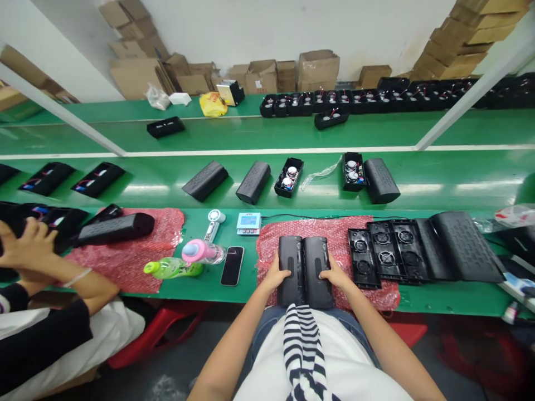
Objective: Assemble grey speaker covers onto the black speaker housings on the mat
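Two black speaker housings lie side by side in front of me on red bubble wrap (267,239). My left hand (276,274) grips the outer side of the left speaker housing (290,256), thumb on its top. Around the outer side of the right speaker housing (315,250), my right hand (334,273) is closed the same way. Both have an oval panel on the upward face. What lies under them is hidden. Just right of them sit open black shells (382,250) with round speaker grilles, beside textured black covers (463,245).
Left of the wrap are a phone (232,266), a green bottle (175,268), a pink-capped bottle (200,252), a small fan (214,223) and a blue-screened device (249,223). A co-worker's hand (29,245) is at far left. Housings with speaker drivers (289,177) stand on the green belt (167,195).
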A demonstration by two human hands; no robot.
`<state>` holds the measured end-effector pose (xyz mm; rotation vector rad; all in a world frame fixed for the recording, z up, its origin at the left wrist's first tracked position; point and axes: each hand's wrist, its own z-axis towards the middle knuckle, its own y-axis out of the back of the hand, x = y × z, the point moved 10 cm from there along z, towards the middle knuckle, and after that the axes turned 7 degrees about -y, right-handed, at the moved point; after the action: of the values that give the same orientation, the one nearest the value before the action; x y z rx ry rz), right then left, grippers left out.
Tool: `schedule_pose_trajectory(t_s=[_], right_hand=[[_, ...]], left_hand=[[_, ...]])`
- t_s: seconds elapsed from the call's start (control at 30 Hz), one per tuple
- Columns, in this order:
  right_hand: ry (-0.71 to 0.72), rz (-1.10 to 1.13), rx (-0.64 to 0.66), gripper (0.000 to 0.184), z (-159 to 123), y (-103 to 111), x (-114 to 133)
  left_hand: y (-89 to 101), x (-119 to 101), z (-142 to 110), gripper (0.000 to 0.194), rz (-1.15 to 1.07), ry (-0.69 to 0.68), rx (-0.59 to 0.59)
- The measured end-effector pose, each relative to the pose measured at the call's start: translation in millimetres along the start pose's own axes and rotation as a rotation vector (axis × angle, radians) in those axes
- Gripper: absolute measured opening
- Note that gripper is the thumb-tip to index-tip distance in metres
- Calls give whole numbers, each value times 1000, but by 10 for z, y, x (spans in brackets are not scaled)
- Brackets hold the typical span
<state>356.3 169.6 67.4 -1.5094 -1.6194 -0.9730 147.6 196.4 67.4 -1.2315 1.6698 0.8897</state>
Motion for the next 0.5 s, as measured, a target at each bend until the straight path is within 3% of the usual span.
schedule_pose_trajectory(t_s=[0.23,0.5], right_hand=[[-40,58,10,82,17,-5,-77],[-95,122,19,90,11,-10,-135]], left_hand=[[-39,-13,4,95,58,0,58],[-44,-92,54,100,199,-20,23]])
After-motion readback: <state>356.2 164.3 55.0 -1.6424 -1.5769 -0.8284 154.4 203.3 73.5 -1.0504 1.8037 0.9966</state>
